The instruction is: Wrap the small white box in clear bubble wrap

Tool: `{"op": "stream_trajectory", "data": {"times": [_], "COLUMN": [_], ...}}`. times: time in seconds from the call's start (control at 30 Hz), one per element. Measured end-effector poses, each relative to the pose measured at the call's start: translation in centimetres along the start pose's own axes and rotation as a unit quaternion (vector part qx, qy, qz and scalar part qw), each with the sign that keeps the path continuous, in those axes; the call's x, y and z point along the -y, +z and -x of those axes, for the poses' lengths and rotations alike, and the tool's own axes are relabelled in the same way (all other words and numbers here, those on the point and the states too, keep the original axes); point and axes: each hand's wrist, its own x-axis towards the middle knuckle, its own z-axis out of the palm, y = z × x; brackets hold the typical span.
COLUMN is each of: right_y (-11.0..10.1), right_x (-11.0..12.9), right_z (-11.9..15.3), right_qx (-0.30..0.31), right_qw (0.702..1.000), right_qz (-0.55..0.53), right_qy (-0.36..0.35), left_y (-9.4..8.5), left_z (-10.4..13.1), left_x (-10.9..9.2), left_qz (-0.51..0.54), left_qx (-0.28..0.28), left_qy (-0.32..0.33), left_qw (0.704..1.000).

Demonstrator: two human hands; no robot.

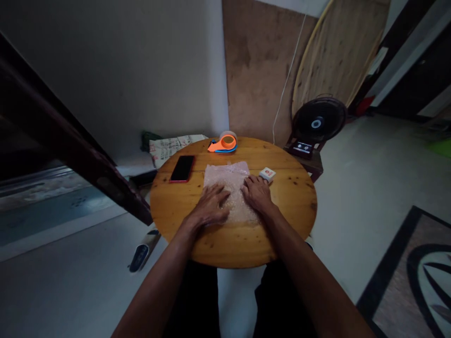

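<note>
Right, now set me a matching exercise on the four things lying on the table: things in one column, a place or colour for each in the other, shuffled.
Things
1. Phone
2. Tape dispenser
3. Small box
4. Bubble wrap

Places and colours
A. Orange and blue, near the far edge of the wooden table
B. Spread flat, partly under the left hand
C. Black face with a pinkish-red edge
D. White with a reddish mark, by the fingers of the right hand

Right pairs: 1-C, 2-A, 3-D, 4-B
</note>
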Motion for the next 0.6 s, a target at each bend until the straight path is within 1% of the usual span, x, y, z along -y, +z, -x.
{"op": "stream_trajectory", "data": {"times": [0.13,0.23,0.37,0.43,0.53,0.6], "right_y": [0.2,0.2,0.4,0.5,0.5,0.5], "right_x": [-0.1,-0.6,-1.2,-1.2,-1.0,-0.8], "right_z": [-0.1,-0.1,0.3,0.7,1.2,1.5], "right_qx": [-0.004,0.007,0.034,0.027,0.002,-0.007], "right_qw": [1.000,1.000,0.998,0.998,0.999,0.999], "right_qz": [-0.006,-0.008,-0.006,-0.005,0.006,0.011], "right_qy": [-0.006,-0.009,-0.052,-0.061,-0.048,-0.038], "left_y": [-0.1,-0.6,-1.7,-2.1,-1.8,-1.2], "left_z": [0.2,0.2,0.4,0.7,1.4,1.9], "left_x": [0.1,0.4,1.0,1.4,2.0,2.2], "left_qz": [0.011,0.009,-0.015,-0.029,-0.027,-0.012], "left_qx": [0.003,0.012,0.034,0.046,0.051,0.040], "left_qy": [-0.004,0.002,0.017,0.022,0.020,0.004], "left_qw": [1.000,1.000,0.999,0.998,0.998,0.999]}}
